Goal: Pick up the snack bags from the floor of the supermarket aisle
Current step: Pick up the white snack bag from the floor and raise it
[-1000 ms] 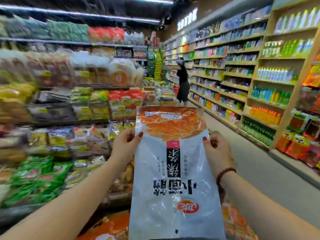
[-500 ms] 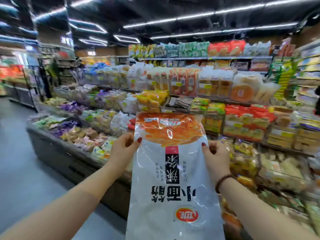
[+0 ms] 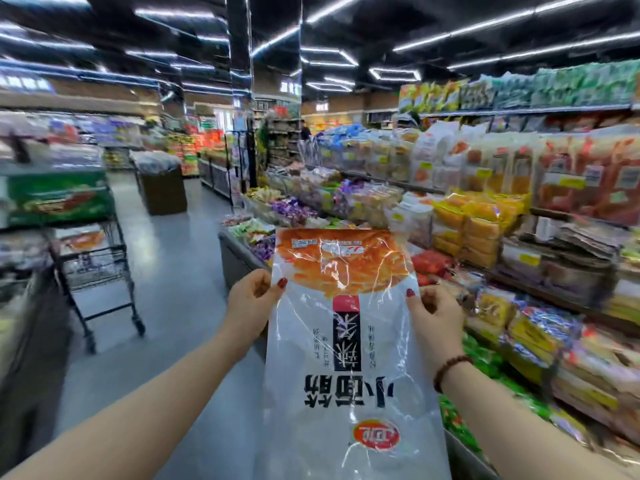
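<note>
To my right, shelves (image 3: 540,206) packed with bagged snacks run down the aisle, with a low bin of wrapped sweets (image 3: 277,216) at their near end. A black shopping cart (image 3: 97,268) stands on the grey floor (image 3: 173,271) to my left, well apart from me. The tall white-and-orange snack bag (image 3: 349,358) is off the floor, upright in front of me with its print upside down, hiding part of the bin. My left hand (image 3: 251,303) pinches its left edge, thumb on the front. My right hand (image 3: 433,313), a bead bracelet (image 3: 450,370) on its wrist, pinches the right edge the same way, both arms stretched forward.
</note>
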The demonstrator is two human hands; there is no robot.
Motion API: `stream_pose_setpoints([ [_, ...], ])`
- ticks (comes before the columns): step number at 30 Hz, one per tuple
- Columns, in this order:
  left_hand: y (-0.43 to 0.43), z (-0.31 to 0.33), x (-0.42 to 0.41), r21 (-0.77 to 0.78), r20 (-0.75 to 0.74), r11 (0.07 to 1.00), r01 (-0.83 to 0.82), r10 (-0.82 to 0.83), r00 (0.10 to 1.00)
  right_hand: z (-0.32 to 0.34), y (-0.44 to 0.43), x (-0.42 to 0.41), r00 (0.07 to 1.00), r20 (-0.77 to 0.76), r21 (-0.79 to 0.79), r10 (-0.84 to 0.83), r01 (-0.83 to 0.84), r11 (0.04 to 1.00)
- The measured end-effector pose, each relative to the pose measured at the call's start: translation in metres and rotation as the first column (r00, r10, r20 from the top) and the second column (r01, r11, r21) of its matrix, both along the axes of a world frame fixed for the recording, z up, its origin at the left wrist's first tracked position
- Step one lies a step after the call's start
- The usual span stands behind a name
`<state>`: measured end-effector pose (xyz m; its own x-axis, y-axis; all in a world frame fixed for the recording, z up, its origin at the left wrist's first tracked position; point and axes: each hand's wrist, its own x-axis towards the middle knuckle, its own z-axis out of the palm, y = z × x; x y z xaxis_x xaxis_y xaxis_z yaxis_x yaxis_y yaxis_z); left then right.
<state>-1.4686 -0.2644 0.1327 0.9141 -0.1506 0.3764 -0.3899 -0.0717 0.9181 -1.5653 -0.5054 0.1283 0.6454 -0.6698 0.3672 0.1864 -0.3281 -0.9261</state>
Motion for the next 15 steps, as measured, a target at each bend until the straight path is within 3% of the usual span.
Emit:
stream_pose_setpoints([
  [9, 0.049, -0.015, 0.116, 0.075, -0.002, 0.958, -0.277, 0.278, 0.960, -0.019, 0.029, 0.186, 0.963, -0.009, 0.056, 0.269, -0.268, 0.962],
  [15, 0.050, -0.006, 0.206, 0.070, -0.023, 0.914, -0.399, 0.401, 0.916, -0.011, 0.032, 0.308, 0.933, -0.007, 0.037, 0.361, -0.361, 0.932],
])
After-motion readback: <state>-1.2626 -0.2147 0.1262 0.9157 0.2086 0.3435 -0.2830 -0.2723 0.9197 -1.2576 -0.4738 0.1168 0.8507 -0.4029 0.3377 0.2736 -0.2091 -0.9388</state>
